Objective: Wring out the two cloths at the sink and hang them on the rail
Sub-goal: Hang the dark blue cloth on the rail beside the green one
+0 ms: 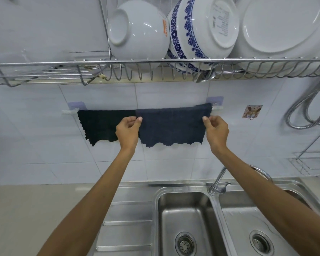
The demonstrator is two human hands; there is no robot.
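Observation:
Two dark cloths hang side by side over the white rail (67,112) on the tiled wall. The dark green cloth (98,124) is on the left, the navy cloth (172,126) on the right, its left edge overlapping the green one. My left hand (127,131) pinches the navy cloth's left edge between thumb and fingers. On the other side, my right hand (216,132) pinches its right edge. Both arms reach up over the double steel sink (185,215).
A wire dish rack (155,71) with white bowls, a blue-patterned bowl (196,34) and a large plate hangs just above the rail. A tap (217,183) stands between the sink basins. A metal hose (307,108) and a wire shelf (312,163) are at the right.

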